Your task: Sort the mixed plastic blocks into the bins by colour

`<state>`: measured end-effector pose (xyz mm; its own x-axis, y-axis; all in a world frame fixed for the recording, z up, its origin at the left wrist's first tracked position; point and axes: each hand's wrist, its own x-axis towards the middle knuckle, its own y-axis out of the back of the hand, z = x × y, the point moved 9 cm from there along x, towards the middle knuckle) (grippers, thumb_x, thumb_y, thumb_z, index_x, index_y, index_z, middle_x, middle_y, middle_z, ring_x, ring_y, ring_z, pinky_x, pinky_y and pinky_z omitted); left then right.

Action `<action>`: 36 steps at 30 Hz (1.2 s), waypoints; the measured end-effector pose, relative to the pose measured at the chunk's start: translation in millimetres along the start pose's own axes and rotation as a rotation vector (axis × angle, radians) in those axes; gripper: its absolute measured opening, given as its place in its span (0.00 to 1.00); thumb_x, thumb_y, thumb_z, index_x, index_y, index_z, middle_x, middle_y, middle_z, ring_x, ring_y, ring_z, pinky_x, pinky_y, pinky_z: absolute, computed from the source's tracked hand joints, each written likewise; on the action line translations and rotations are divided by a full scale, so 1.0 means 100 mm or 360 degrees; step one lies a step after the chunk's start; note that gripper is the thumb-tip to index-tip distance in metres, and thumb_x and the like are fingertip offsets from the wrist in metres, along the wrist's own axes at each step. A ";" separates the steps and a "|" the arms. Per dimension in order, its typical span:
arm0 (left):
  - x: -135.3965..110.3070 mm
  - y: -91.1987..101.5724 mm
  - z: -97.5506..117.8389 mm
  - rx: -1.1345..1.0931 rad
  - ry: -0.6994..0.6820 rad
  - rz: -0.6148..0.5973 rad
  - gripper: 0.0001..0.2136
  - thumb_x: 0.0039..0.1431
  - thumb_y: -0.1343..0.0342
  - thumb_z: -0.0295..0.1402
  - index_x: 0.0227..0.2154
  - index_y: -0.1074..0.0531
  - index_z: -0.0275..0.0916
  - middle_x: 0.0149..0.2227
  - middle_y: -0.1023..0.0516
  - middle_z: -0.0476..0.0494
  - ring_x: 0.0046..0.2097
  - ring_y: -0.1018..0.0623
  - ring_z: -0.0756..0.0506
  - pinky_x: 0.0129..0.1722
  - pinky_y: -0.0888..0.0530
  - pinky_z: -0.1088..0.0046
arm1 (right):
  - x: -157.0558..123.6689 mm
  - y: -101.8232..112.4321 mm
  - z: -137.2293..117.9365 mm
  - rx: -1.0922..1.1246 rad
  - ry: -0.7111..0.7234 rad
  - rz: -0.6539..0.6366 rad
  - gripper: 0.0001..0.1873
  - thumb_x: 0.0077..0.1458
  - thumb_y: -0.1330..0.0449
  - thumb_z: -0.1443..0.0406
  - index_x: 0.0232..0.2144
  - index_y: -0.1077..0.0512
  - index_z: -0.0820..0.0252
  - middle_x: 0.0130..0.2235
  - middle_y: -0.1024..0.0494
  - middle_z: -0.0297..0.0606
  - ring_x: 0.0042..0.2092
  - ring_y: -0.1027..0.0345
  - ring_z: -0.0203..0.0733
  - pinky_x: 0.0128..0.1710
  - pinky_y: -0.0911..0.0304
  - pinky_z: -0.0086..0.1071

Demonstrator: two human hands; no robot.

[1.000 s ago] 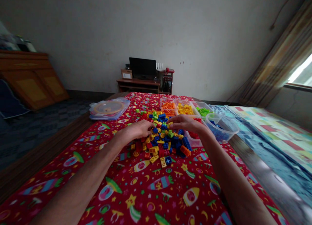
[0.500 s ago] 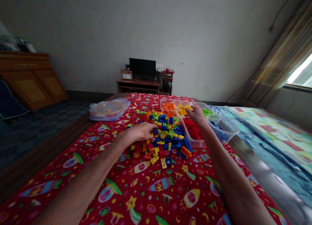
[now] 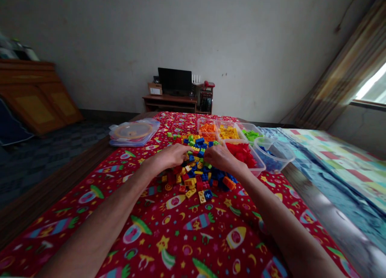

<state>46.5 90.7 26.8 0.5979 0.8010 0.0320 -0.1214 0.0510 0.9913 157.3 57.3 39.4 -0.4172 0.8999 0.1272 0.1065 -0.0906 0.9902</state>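
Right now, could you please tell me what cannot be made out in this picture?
Head view: what the left hand and right hand may hold, hidden by the hands themselves.
Head view: blocks at the bottom of the pile, covered by those above.
Head view: the window's full extent, cut off by the right edge.
Head view: items on the cabinet, blurred.

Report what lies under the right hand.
The right hand is over the pile of mixed blocks; blue blocks and a bit of green show along its near edge. Whatever sits directly beneath its palm and fingers is covered.
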 end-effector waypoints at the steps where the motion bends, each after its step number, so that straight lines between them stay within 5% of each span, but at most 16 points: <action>1: 0.00 0.02 0.00 -0.0038 0.0008 0.0027 0.22 0.55 0.51 0.25 0.52 0.29 0.45 0.42 0.20 0.45 0.40 0.23 0.46 0.35 0.31 0.78 | 0.01 -0.04 0.00 -0.0054 -0.0008 -0.0039 0.11 0.55 0.45 0.65 0.36 0.23 0.61 0.37 0.22 0.43 0.37 0.30 0.40 0.33 0.43 0.28; 9: 0.01 0.07 0.02 -0.0168 -0.0044 0.0169 0.19 0.53 0.50 0.23 0.46 0.24 0.43 0.39 0.19 0.45 0.38 0.22 0.46 0.36 0.30 0.78 | -0.05 -0.07 0.00 -0.0236 -0.0065 -0.0141 0.14 0.58 0.46 0.63 0.42 0.25 0.64 0.43 0.23 0.48 0.44 0.30 0.46 0.40 0.40 0.32; 17: 0.01 0.05 0.07 -0.0098 -0.0032 0.0166 0.20 0.56 0.52 0.23 0.50 0.27 0.43 0.40 0.19 0.42 0.39 0.21 0.45 0.36 0.29 0.76 | 0.02 -0.09 0.09 0.0079 0.0151 -0.0034 0.10 0.56 0.44 0.66 0.36 0.24 0.64 0.34 0.23 0.41 0.34 0.33 0.36 0.34 0.44 0.27; 21: 0.03 0.13 0.08 -0.0103 -0.0001 0.0330 0.19 0.57 0.52 0.25 0.51 0.28 0.41 0.43 0.20 0.41 0.43 0.21 0.43 0.41 0.28 0.73 | 0.02 -0.15 0.08 0.0209 0.0242 -0.0075 0.09 0.51 0.42 0.70 0.35 0.23 0.63 0.32 0.24 0.38 0.33 0.35 0.35 0.34 0.45 0.26; 28: 0.03 0.28 0.15 -0.0633 -0.0060 0.0498 0.22 0.55 0.49 0.24 0.54 0.32 0.39 0.43 0.20 0.44 0.43 0.21 0.46 0.45 0.26 0.72 | 0.08 0.06 0.10 0.0565 0.0071 0.0179 0.16 0.47 0.45 0.74 0.38 0.23 0.65 0.26 0.27 0.34 0.27 0.40 0.31 0.29 0.47 0.25; 36: 0.06 0.23 0.09 -0.0608 0.0009 0.0489 0.22 0.53 0.47 0.23 0.52 0.30 0.39 0.43 0.20 0.44 0.43 0.21 0.45 0.45 0.26 0.71 | 0.01 0.04 0.14 0.0387 0.0030 0.0063 0.11 0.50 0.45 0.71 0.31 0.22 0.63 0.26 0.26 0.36 0.26 0.39 0.33 0.28 0.48 0.26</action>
<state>54.3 91.4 50.6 0.4844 0.8166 0.3138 -0.5741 0.0261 0.8184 170.3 64.1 42.3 -0.4251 0.8892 0.1690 0.3361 -0.0182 0.9416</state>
